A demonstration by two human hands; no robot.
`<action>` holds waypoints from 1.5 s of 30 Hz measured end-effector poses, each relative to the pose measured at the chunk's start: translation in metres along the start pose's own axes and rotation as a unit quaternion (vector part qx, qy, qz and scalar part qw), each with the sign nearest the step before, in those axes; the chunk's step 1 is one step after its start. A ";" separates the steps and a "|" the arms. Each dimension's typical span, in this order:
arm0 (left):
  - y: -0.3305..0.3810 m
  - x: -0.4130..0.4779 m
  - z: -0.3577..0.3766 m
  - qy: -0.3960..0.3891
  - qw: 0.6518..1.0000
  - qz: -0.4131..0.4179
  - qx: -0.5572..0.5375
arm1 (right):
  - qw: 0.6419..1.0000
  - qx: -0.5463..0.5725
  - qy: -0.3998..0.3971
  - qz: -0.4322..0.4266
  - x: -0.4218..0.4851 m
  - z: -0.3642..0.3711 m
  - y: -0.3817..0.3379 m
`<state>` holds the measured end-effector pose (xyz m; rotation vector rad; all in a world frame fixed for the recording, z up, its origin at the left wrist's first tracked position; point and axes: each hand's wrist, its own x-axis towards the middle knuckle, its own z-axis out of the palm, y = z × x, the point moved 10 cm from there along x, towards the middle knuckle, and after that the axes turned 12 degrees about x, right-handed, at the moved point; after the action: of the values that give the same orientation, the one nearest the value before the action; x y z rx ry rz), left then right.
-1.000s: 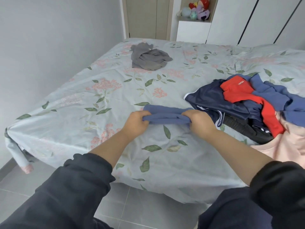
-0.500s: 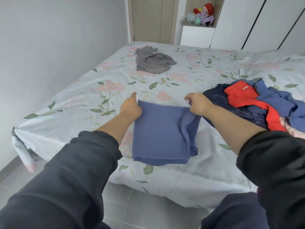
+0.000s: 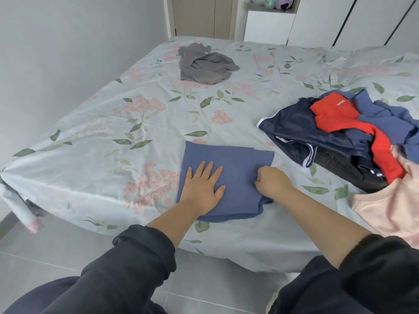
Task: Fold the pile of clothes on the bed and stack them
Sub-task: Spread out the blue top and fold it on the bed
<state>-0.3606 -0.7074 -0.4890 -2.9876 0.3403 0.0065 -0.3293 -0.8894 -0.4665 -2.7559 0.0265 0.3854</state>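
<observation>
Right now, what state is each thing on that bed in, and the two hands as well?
blue garment: folded into a flat rectangle, lying on the bed.
left hand: fingers straight, pressing flat on the blue garment.
right hand: fingers curled, gripping the blue garment's right edge.
pile of clothes: unfolded, jumbled on the right.
grey garment: crumpled, unfolded, alone at the far side.

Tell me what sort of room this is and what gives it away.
Most likely a bedroom: a bed with a floral sheet, a pile of clothes on it, and tall white wardrobe doors behind.
</observation>
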 end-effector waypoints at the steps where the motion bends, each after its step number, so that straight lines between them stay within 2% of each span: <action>1: 0.000 -0.001 -0.002 0.005 1.000 0.007 0.003 | 1.000 -0.016 0.020 0.017 -0.004 -0.005 0.004; 3: 0.000 -0.007 -0.003 0.008 1.000 0.020 0.006 | 0.993 -0.081 0.081 -0.002 -0.010 -0.019 0.002; 4: -0.002 -0.011 -0.004 0.009 1.000 0.029 0.005 | 0.987 -0.099 0.120 -0.048 -0.013 -0.025 -0.006; 6: -0.004 -0.022 -0.005 0.017 0.998 0.063 0.002 | 0.963 -0.030 0.179 -0.199 -0.031 -0.035 -0.033; 7: -0.004 -0.029 -0.005 0.019 0.996 0.091 -0.001 | 0.948 0.024 0.168 -0.271 -0.043 -0.033 -0.046; 9: -0.003 -0.044 -0.006 0.012 0.987 0.158 -0.001 | 0.931 0.070 0.078 -0.351 -0.062 -0.013 -0.063; 11: -0.006 -0.056 -0.005 -0.006 0.979 0.205 0.019 | 0.932 0.036 -0.026 -0.361 -0.074 0.020 -0.070; 13: -0.011 -0.062 -0.008 -0.014 0.975 0.222 0.025 | 0.931 -0.036 -0.071 -0.357 -0.079 0.045 -0.069; 16: -0.012 -0.065 -0.013 -0.013 0.971 0.234 0.040 | 0.932 -0.066 -0.045 -0.354 -0.079 0.048 -0.072; 22: -0.015 -0.060 -0.011 -0.073 0.962 0.239 0.110 | 0.933 -0.112 -0.021 -0.342 -0.078 0.046 -0.085; 26: -0.018 -0.057 -0.034 -0.008 0.973 0.209 0.098 | 0.941 -0.095 0.004 -0.324 -0.074 0.035 -0.090; 28: -0.022 -0.054 -0.051 0.036 0.981 0.183 0.054 | 0.937 -0.090 0.005 -0.338 -0.076 0.036 -0.094; 30: -0.034 -0.050 -0.065 0.045 0.988 0.148 0.005 | 0.934 -0.093 0.008 -0.344 -0.078 0.035 -0.097; 34: -0.061 -0.041 -0.100 0.065 0.992 0.109 -0.008 | 0.950 -0.043 0.063 -0.302 -0.067 -0.007 -0.105; 36: -0.087 -0.037 -0.122 0.077 0.991 0.068 -0.084 | 0.951 0.024 0.080 -0.296 -0.059 -0.037 -0.122; 39: -0.142 -0.032 -0.158 0.106 0.964 -0.011 -0.245 | 0.936 0.177 0.052 -0.300 -0.045 -0.077 -0.164; 41: -0.186 -0.033 -0.176 0.124 0.936 -0.064 -0.325 | 0.921 0.234 0.031 -0.310 -0.035 -0.098 -0.200; 43: -0.228 -0.037 -0.187 0.140 0.918 -0.108 -0.356 | 0.912 0.269 -0.012 -0.308 -0.023 -0.104 -0.237; 45: -0.269 -0.042 -0.194 0.152 0.917 -0.141 -0.341 | 0.918 0.252 -0.038 -0.304 -0.008 -0.101 -0.275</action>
<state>-0.3437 -0.4639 -0.2604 -3.7065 -0.1062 -0.4684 -0.2920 -0.6676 -0.2786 -2.0923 -0.6435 0.2610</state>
